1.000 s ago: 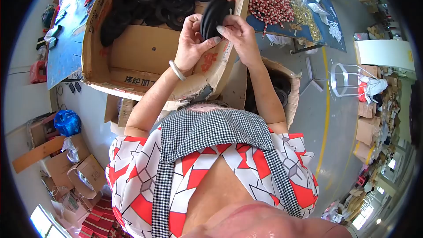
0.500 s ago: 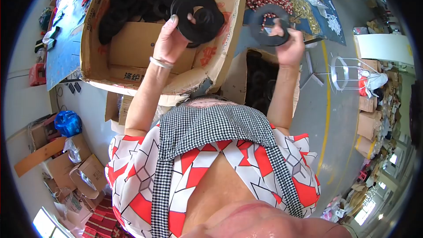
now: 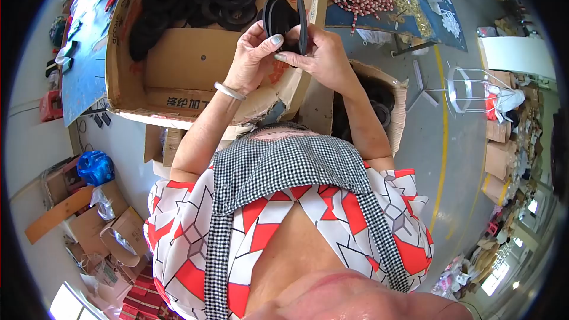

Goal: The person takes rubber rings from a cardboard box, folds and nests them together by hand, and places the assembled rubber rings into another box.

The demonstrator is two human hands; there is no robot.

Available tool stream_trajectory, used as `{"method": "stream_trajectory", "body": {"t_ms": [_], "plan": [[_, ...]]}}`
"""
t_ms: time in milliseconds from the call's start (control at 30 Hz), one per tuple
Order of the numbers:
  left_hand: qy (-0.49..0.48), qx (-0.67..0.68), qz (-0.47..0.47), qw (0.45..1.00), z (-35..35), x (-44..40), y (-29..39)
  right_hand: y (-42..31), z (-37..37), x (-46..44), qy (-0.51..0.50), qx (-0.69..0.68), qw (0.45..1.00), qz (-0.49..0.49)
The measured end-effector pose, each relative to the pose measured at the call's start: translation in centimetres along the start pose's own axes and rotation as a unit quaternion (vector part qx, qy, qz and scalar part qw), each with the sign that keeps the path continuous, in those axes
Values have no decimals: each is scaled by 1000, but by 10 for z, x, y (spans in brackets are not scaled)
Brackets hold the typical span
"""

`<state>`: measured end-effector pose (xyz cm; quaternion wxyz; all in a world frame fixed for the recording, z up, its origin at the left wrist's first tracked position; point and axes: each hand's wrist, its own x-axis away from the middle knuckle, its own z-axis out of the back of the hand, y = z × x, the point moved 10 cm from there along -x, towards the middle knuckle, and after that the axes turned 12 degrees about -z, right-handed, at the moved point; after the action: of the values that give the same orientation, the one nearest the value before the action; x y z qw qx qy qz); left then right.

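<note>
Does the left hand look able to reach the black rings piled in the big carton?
Probably yes: the carton is open, and nothing visible blocks the left hand from the piled rings. It does hold other rings, so may need freeing first.

The top edge cuts off the big box (image 3: 189, 68), the held rings (image 3: 277, 19) hide some of the left fingers (image 3: 253, 34), and the right forearm (image 3: 363, 115) covers part of the lower box (image 3: 399, 106).

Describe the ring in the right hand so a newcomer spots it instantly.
Find the large open cardboard box. At its right side, the right hand holds a black ring. Seen edge-on, it stands apart at the top from the ring stack in the left hand.
</note>
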<state>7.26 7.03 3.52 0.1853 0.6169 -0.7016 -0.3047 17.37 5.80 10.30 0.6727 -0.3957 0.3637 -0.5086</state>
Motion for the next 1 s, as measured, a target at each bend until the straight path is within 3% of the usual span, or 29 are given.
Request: {"method": "stream_trajectory", "body": {"t_ms": [200,267,333,367,400,433,467,500,533,567,600,633,700,767,933,1000], "plan": [[-29,-1,-15,999,4,-2,9,5,-4,-1,-41,-61,997,17],[-34,-1,-6,999,8,-2,7,1,0,1,5,20,999,41],[-37,-9,-5,999,18,-4,12,28,19,-1,14,-115,992,-51],[-48,-6,-21,999,26,-8,22,40,45,-1,68,-164,981,-82],[17,31,-8,999,41,-8,29,79,65,-5,98,-336,930,-107],[32,24,-41,998,54,-11,42,124,85,-3,124,-559,807,-142],[45,29,-51,997,64,-10,50,128,115,1,181,-585,785,-96],[57,33,-61,996,67,-10,58,114,137,15,252,-485,836,-57],[87,-79,-78,990,70,-7,59,102,145,23,327,-358,874,-43],[51,-162,-116,979,58,-8,57,87,144,34,396,-223,890,-29],[41,-274,-116,954,50,-5,48,57,122,36,398,-91,913,-17],[6,-313,-128,941,25,-2,41,41,95,31,364,-40,930,20],[-64,-308,-173,933,-16,2,27,44,35,19,180,-214,959,-54],[-105,-363,-155,913,-26,5,19,30,0,10,68,-239,967,-58],[-134,-324,-119,929,-34,8,14,23,5,14,4,-244,967,-75],[-157,-171,-40,972,-32,8,2,25,0,15,-30,-220,973,-61]]}}
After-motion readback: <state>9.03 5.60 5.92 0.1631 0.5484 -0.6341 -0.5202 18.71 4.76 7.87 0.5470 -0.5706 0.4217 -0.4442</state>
